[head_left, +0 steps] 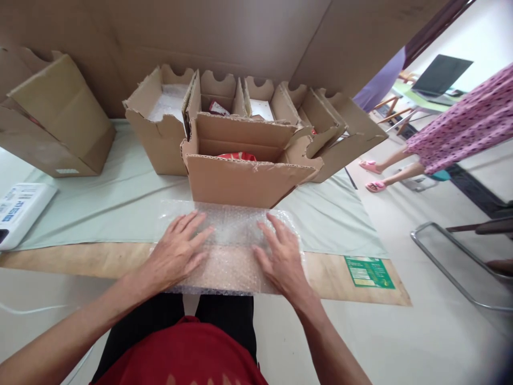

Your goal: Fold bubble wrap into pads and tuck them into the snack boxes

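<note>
A clear sheet of bubble wrap (pixel 232 251) lies flat across the front of the table, its near edge hanging at the table's edge. My left hand (pixel 180 247) rests on its left part, palm down with fingers spread. On the right part lies my right hand (pixel 280 254), also flat with fingers apart. Neither hand grips anything. Just beyond the sheet stands an open cardboard box (pixel 248 182) with something red inside, mostly hidden by the front wall.
Behind it, several open cardboard bins stand in a row, one with bubble wrap (pixel 168 101). A larger carton (pixel 60 117) and a white device (pixel 24 211) are at left. A green card (pixel 369 272) lies at right. Another person in a pink patterned garment (pixel 465 125) stands beyond.
</note>
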### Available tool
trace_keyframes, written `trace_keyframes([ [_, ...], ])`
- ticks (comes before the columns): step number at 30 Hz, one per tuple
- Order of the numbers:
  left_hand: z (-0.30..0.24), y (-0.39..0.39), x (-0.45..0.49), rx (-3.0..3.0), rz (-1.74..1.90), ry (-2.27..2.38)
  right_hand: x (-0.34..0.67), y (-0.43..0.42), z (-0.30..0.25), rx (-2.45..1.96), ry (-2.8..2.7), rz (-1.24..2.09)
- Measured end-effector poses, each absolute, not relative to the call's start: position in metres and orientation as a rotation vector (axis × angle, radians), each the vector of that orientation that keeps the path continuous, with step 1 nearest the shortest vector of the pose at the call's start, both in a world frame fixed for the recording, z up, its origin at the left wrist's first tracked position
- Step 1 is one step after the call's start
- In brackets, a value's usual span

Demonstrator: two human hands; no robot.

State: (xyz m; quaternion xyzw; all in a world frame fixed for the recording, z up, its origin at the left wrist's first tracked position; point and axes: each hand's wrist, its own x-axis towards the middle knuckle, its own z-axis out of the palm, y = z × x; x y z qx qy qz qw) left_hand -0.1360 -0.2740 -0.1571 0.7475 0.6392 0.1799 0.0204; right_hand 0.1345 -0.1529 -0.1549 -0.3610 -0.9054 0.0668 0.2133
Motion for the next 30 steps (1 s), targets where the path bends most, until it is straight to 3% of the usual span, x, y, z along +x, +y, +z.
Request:
trace_keyframes([
  [6,-0.182,-0.276,-0.14,2.382,0.347,1.935,0.154,-0.129,-0.162,-1.008,-2.579,0.399],
  [12,-0.186,-0.276,-0.149,2.441,0.287,1.938,0.203,-0.031,-0.056,-1.11,-1.725,0.234],
  [15,-0.181,-0.277,-0.149,2.413,0.282,1.927,0.192,-0.039,-0.035,-1.028,-1.688,0.229],
  [20,-0.172,-0.278,-0.14,2.398,0.298,1.914,0.134,-0.131,-0.108,-0.859,-2.371,0.368],
  [24,-0.168,-0.275,-0.138,2.399,0.208,1.835,0.1,-0.151,-0.157,-0.788,-2.792,0.374],
  [30,-0.172,-0.277,-0.152,2.373,0.27,1.828,0.188,-0.133,-0.168,-1.121,-2.669,0.009],
])
